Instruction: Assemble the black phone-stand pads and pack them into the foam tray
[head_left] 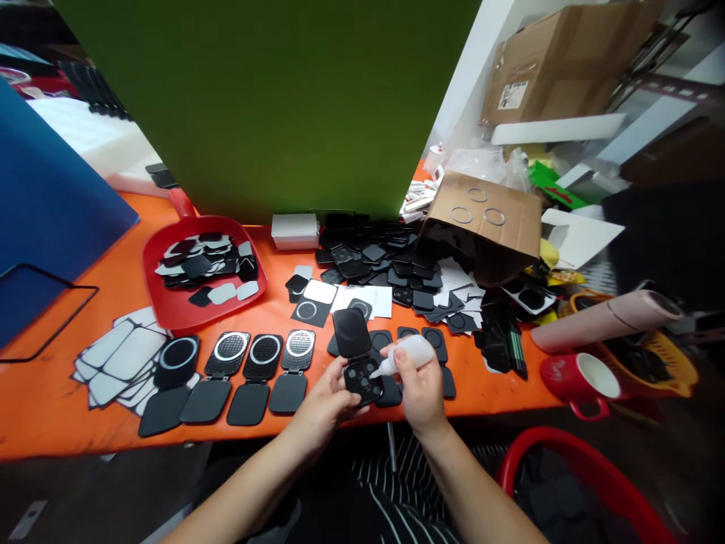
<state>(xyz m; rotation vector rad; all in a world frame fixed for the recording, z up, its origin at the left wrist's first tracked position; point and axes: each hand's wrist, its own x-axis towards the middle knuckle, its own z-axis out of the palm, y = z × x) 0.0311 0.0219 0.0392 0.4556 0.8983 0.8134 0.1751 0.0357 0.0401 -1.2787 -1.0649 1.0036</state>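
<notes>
My left hand point(325, 399) grips a small black hinged case point(358, 355), its lid standing open and its recessed base facing up. My right hand point(418, 385) is closed on a small white squeeze bottle point(406, 353) whose nozzle points down at the base of the case. Both hands hover over the near edge of the orange table point(68, 408). Just left of them lie several open black cases point(249, 370) in a row, each with a silver ring in one half. More black cases point(430, 344) lie flat behind the bottle.
A red scoop point(170, 310) holds black and white pieces at the left. White backing sheets point(118, 363) lie by it. A heap of black parts point(385, 264) spills from a tipped cardboard box point(492, 219). A red mug point(578, 381), a pink roll point(606, 321) and a yellow basket point(668, 370) stand right; a green panel point(283, 98) rises behind.
</notes>
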